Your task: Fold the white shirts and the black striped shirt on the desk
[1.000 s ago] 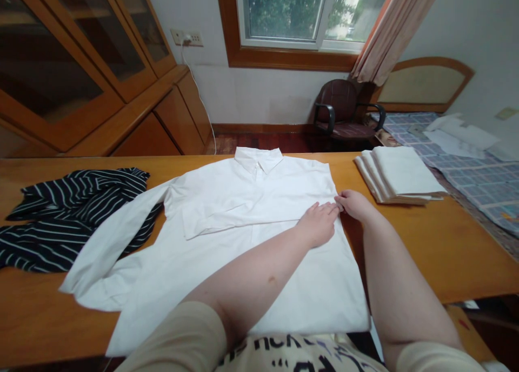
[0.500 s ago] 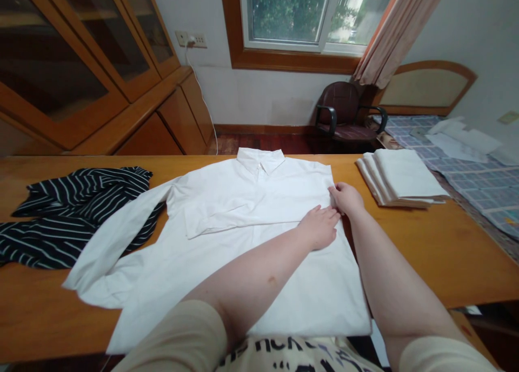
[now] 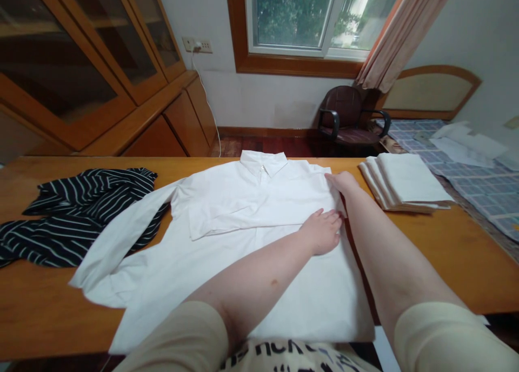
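A white collared shirt [image 3: 243, 193] lies spread on the wooden table, its collar at the far side. One sleeve is folded across the chest; the other hangs out bent to the left. My left hand [image 3: 322, 231] rests flat on the shirt near its right edge, fingers stretched out. Farther up that edge, at the shoulder, my right hand [image 3: 341, 184] has its fingers closed on the cloth; the fingertips are partly hidden.
A black-and-white striped garment [image 3: 89, 215] lies on the table [image 3: 458, 258] at the left, partly under the sleeve. Folded white cloths [image 3: 409, 180] are stacked at the right. Beyond the table are a glass-door cabinet [image 3: 97, 128], an armchair [image 3: 344, 112] and a bed [image 3: 478, 183].
My right hand has moved up along the shirt's right edge toward the shoulder, away from my left hand. My left hand stays flat in place. The view has tilted slightly.
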Available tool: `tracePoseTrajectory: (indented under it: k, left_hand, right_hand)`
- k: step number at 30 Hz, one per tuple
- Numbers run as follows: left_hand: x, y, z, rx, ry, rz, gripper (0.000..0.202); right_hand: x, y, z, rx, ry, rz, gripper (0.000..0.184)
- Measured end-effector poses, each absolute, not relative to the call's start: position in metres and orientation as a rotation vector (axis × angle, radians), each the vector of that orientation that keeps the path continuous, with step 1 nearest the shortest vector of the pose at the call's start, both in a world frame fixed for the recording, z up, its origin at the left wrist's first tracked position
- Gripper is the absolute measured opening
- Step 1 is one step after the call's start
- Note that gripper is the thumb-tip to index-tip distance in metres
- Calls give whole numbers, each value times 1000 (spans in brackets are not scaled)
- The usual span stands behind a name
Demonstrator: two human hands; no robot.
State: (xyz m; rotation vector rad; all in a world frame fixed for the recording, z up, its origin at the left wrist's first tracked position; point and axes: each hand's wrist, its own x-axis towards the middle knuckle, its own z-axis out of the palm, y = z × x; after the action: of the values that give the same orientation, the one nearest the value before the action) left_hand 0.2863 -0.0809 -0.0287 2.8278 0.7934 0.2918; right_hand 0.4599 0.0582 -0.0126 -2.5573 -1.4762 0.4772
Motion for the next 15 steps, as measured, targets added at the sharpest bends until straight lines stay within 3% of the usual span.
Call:
tracePoseTrajectory:
  k: [4, 15]
  left_hand:
    - [287, -81, -28, 2838, 784, 277, 52]
    - [284, -81, -24, 2790, 641, 231, 52]
  right_hand:
    - [461, 63, -17, -2505, -1485, 417, 41]
    - [451, 54, -19, -2481, -1588, 174, 42]
